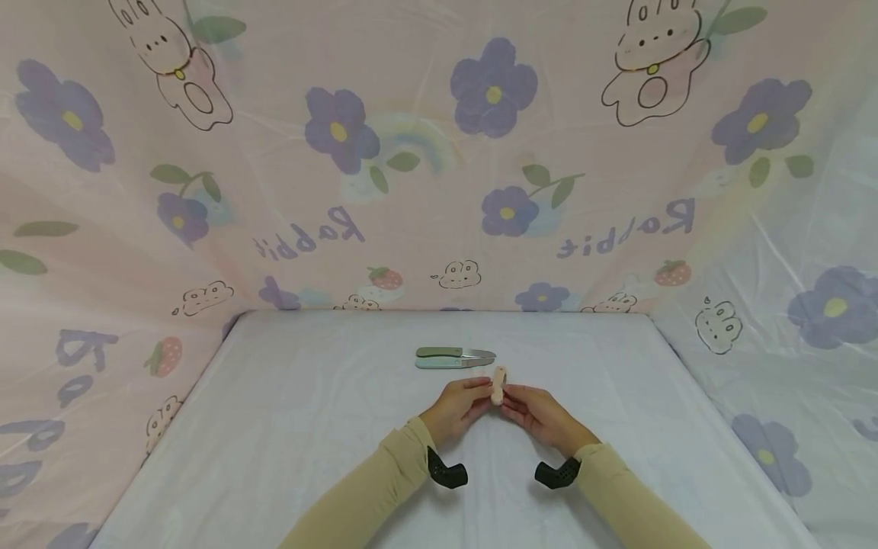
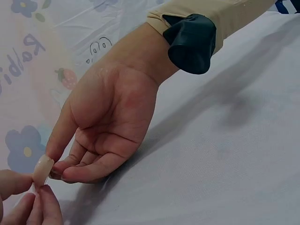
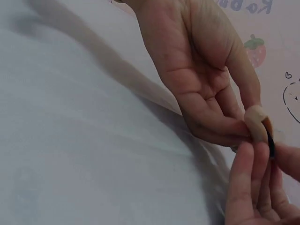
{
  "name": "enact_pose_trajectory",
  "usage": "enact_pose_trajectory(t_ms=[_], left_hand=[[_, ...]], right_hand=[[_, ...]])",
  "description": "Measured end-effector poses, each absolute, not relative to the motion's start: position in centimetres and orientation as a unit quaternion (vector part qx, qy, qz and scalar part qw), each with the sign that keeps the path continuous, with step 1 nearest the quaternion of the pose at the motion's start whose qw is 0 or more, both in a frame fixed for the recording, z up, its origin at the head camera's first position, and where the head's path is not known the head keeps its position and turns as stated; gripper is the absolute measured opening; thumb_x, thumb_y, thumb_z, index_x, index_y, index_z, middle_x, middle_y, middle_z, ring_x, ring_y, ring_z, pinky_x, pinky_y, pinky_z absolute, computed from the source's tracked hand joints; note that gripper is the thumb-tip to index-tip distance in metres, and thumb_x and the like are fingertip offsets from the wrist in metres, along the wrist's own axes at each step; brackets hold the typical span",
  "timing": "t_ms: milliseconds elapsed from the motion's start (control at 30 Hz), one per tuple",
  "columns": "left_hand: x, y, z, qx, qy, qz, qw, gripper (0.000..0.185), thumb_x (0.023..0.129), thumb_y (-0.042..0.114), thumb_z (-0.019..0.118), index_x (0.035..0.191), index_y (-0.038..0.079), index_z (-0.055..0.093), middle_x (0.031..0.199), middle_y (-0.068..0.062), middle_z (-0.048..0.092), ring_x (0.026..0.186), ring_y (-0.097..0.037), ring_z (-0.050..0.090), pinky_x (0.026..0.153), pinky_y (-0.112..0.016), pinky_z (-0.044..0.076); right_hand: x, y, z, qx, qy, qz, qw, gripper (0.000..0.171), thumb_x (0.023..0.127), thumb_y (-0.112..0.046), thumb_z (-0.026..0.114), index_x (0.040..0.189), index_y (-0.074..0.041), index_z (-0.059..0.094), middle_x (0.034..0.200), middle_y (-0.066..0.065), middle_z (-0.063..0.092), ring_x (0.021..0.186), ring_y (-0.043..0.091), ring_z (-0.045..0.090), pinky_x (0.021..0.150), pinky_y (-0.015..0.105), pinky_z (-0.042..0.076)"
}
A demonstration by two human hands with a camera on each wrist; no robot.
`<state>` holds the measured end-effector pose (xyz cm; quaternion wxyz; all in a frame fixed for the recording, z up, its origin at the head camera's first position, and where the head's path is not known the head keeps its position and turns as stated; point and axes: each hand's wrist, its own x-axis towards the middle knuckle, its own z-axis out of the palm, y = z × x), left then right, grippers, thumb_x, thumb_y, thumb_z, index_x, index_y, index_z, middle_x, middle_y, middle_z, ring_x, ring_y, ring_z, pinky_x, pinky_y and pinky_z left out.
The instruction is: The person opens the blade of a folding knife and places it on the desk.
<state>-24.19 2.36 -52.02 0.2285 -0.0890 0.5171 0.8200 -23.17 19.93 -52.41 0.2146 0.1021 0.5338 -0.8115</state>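
Both hands meet mid-surface, pinching one small peach-coloured piece (image 1: 499,383) between them. Left hand (image 1: 458,408) grips it with thumb and curled fingers (image 2: 70,171); right hand (image 1: 542,415) pinches the same piece from the other side, fingertips (image 3: 248,159) on it. Piece held upright, just above the white surface (image 1: 309,427). Just beyond the hands, two folding knives lie side by side, green one (image 1: 454,353) behind, pale blue one (image 1: 449,364) in front, touching. Pink rabbit-and-flower print curtain (image 1: 411,191) behind and at both sides.
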Motion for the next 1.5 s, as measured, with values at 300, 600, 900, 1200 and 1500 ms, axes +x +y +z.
enact_pose_trajectory(t_ms=[300,600,900,1200,1500], left_hand=[[-23.2,1.8,-51.7,-0.048,0.522,0.812,0.258,0.032,0.089,0.007,0.062,0.119,-0.003,0.058,0.107,-0.015,0.062,0.092,-0.017,0.061,0.080,-0.027,0.051],[-22.5,1.1,-51.7,0.012,0.575,0.771,0.272,0.036,0.090,0.011,0.062,0.124,0.002,0.056,0.107,-0.010,0.064,0.090,-0.017,0.063,0.081,-0.035,0.052],[-22.0,0.7,-52.0,0.018,0.588,0.765,0.262,0.038,0.089,0.009,0.062,0.126,0.002,0.055,0.105,-0.010,0.064,0.085,-0.015,0.063,0.075,-0.031,0.053],[-21.2,0.2,-52.3,0.025,0.584,0.767,0.264,0.039,0.089,0.009,0.062,0.126,0.000,0.054,0.105,-0.010,0.064,0.087,-0.017,0.063,0.076,-0.032,0.053],[-20.4,-0.2,-52.1,0.027,0.582,0.772,0.254,0.037,0.090,0.008,0.060,0.126,0.000,0.053,0.106,-0.010,0.063,0.089,-0.017,0.062,0.077,-0.032,0.053]], right_hand=[[-22.6,20.1,-52.2,0.071,0.547,-0.802,0.230,0.019,0.092,-0.011,0.058,0.106,0.002,0.060,0.092,0.009,0.066,0.086,0.014,0.063,0.083,0.030,0.050],[-21.7,19.7,-51.6,0.044,0.611,-0.758,0.225,0.035,0.093,-0.018,0.059,0.113,0.010,0.052,0.090,0.008,0.064,0.084,0.013,0.062,0.082,0.030,0.051],[-20.9,18.9,-51.6,0.044,0.629,-0.750,0.202,0.030,0.091,-0.017,0.061,0.106,0.008,0.056,0.085,0.005,0.064,0.081,0.012,0.062,0.080,0.030,0.052],[-20.2,18.5,-51.9,0.042,0.626,-0.753,0.196,0.026,0.089,-0.016,0.064,0.101,0.007,0.059,0.082,0.005,0.064,0.077,0.011,0.062,0.075,0.029,0.053],[-19.9,18.3,-51.9,0.021,0.621,-0.759,0.195,0.022,0.091,-0.011,0.061,0.101,0.008,0.058,0.080,0.006,0.065,0.076,0.012,0.063,0.075,0.030,0.054]])
